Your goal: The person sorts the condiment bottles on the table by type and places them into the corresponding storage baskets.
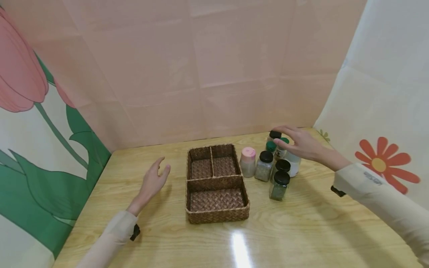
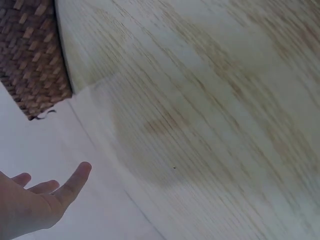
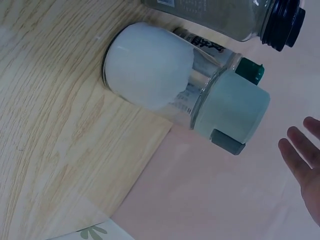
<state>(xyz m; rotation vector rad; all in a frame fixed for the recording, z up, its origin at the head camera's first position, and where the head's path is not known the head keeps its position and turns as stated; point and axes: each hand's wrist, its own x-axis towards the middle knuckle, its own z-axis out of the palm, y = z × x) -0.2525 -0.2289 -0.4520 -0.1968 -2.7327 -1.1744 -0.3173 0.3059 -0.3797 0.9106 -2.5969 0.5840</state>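
My right hand (image 1: 299, 143) hovers over the back of a group of jars, its fingers relaxed and holding nothing. Under it stands a glass jar of white contents (image 3: 150, 70) with a pale green lid (image 3: 235, 107). Green-capped bottles (image 1: 270, 146) and a black-capped one (image 1: 275, 134) are close to the fingertips, partly hidden. Toward the front are black-lidded jars, one with dark green contents (image 1: 279, 188) and another with greyish contents (image 1: 264, 169). A pink-lidded jar (image 1: 248, 162) stands beside the woven basket (image 1: 218, 216). Left of that basket, my left hand (image 1: 152, 182) is held above the table with nothing in it.
Three compartments divide the brown basket, two small at the back and one wide in front. The wooden table (image 1: 161, 238) meets a pink cloth backdrop (image 1: 161, 74) at its rear. Flower-printed cloths hang on the left and right.
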